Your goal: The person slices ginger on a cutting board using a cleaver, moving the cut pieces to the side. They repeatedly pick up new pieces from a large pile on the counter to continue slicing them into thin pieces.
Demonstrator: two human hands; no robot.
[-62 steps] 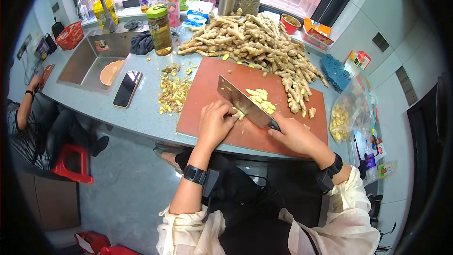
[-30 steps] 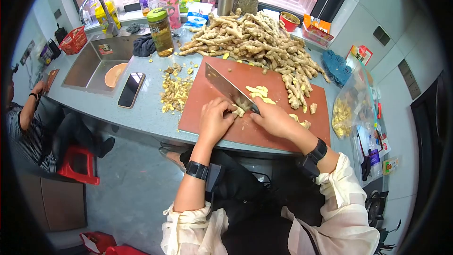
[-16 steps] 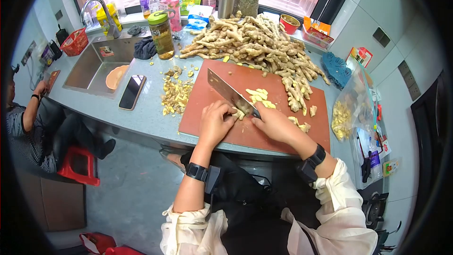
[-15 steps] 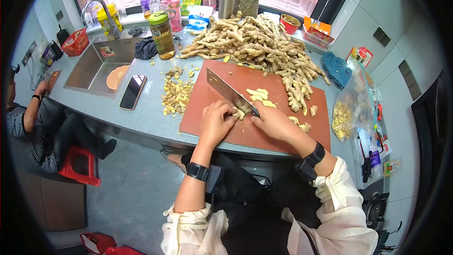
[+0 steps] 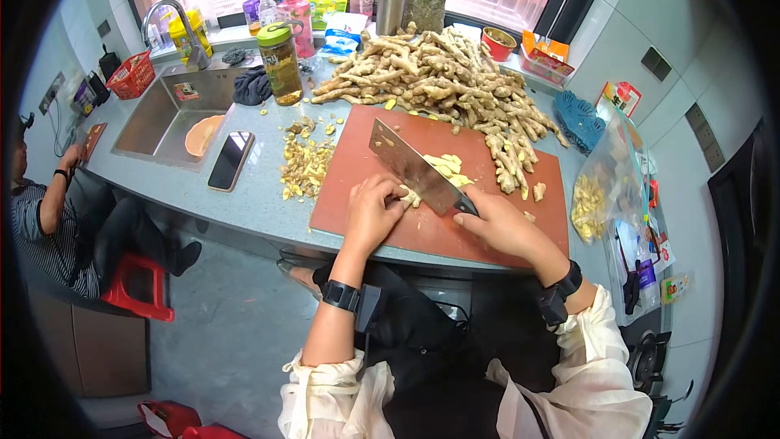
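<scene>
My right hand (image 5: 505,226) is closed round the black handle of a cleaver (image 5: 418,171). The broad blade leans to the upper left, its flat side showing, just right of a small piece of ginger (image 5: 413,197). My left hand (image 5: 375,207) has its bent fingers closed on that piece, pressing it to the reddish-brown cutting board (image 5: 345,171). Several pale yellow ginger slices (image 5: 445,165) lie behind the blade, partly covered by it. Farther back rises a big heap of whole ginger roots (image 5: 439,65), spilling onto the board's far right.
Ginger trimmings (image 5: 305,167) and a phone (image 5: 231,161) lie left of the board, near the sink (image 5: 150,126). A lidded tea bottle (image 5: 280,65) stands behind them. A plastic bag of slices (image 5: 589,203) sits at the right. Another person (image 5: 53,219) sits at far left.
The cleaver has moved right, away from my left fingers, and its blade has turned to show more of its flat side. My right hand went right with it; my left hand stayed put.
</scene>
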